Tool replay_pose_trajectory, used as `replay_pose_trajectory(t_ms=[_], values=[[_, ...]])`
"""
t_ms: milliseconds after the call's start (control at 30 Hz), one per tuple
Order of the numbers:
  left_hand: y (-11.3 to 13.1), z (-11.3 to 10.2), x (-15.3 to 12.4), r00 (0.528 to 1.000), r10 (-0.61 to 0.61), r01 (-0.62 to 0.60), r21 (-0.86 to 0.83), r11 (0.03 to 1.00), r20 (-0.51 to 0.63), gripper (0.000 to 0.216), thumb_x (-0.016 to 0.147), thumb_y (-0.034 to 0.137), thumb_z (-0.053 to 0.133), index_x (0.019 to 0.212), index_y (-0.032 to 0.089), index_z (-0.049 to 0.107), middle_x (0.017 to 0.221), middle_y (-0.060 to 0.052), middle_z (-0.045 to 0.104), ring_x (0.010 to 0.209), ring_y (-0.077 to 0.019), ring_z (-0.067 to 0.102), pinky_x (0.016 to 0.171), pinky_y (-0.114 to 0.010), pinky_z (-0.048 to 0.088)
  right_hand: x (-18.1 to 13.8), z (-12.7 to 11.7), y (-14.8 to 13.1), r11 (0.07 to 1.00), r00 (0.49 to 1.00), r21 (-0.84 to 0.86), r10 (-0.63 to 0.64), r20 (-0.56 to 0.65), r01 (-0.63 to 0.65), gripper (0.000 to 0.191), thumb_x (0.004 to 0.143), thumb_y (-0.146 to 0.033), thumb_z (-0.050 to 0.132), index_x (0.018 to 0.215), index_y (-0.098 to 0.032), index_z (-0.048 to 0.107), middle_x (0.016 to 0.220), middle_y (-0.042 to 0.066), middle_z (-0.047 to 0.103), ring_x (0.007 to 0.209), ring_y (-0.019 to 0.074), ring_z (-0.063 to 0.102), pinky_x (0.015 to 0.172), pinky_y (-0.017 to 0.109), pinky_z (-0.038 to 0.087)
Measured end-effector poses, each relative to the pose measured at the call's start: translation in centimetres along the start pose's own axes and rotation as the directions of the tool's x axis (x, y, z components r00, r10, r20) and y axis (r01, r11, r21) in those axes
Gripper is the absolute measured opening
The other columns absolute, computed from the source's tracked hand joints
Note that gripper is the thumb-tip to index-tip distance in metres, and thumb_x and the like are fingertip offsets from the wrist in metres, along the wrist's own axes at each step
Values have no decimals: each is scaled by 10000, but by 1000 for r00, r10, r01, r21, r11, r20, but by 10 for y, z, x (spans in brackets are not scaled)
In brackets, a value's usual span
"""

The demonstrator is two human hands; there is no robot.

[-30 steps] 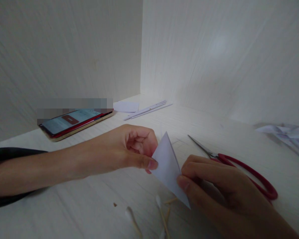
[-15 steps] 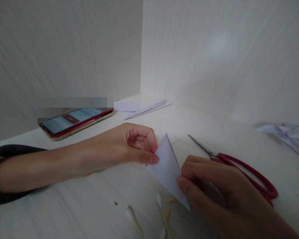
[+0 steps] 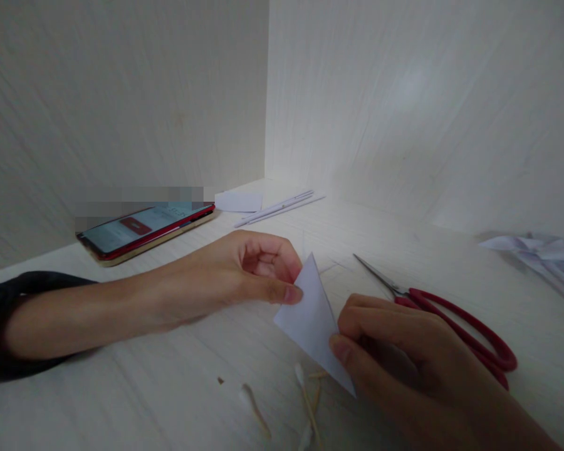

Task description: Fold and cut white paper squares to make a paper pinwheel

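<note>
A small folded white paper triangle (image 3: 310, 313) is held up over the pale wooden table (image 3: 169, 388). My left hand (image 3: 254, 269) pinches its upper left edge between thumb and fingers. My right hand (image 3: 404, 351) is closed on its lower right edge, thumb on the paper. Red-handled scissors (image 3: 455, 326) lie shut on the table just behind my right hand.
A phone (image 3: 143, 228) with a lit screen lies at the back left. Thin white paper strips (image 3: 277, 207) and a paper scrap (image 3: 239, 201) sit in the far corner. Several cotton swabs (image 3: 305, 401) lie near the front edge. Crumpled paper (image 3: 540, 250) lies at the right.
My left thumb has slid slightly up and right along the paper's edge, and the triangle has tilted a little. My right hand has barely moved.
</note>
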State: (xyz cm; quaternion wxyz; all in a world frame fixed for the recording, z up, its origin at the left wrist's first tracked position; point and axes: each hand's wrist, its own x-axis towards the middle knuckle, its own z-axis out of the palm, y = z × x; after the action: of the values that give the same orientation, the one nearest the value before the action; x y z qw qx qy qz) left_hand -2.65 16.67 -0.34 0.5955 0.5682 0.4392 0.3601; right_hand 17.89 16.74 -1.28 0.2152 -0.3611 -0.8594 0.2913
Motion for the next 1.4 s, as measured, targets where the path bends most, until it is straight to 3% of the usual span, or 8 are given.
replay_pose_trajectory(t_ms=[467,867,1233,1400], values=[[2,4,2,994,50,-55,-42,998,-102,122,697,109,724,665,151,614,549,70,535,525,-36,468,471,-120,343,-3,4,3,999,999,-43,-11,-49,9,261,796,-99,486,553,-187,458,556,-44,495,493,82,464,436,190,321],[2,6,2,991,50,-65,-121,991,-121,94,707,113,720,706,152,635,618,50,615,553,-35,530,488,-103,386,0,5,3,998,999,-41,-45,-28,43,269,782,-94,482,537,-187,423,558,-39,499,469,77,455,422,186,323],[7,8,3,987,59,-70,-73,995,-152,82,716,101,698,675,153,649,559,59,592,530,-43,506,479,-135,352,-1,7,0,997,996,-71,-48,-69,43,243,797,-83,495,586,-202,479,593,-46,552,520,92,523,460,192,372],[8,8,4,975,129,-132,-3,991,-178,48,719,131,705,684,140,673,630,45,615,574,-42,510,523,-133,386,-3,7,3,996,996,-68,-61,-58,57,257,793,-73,498,572,-200,467,596,-46,552,515,87,524,462,190,381]])
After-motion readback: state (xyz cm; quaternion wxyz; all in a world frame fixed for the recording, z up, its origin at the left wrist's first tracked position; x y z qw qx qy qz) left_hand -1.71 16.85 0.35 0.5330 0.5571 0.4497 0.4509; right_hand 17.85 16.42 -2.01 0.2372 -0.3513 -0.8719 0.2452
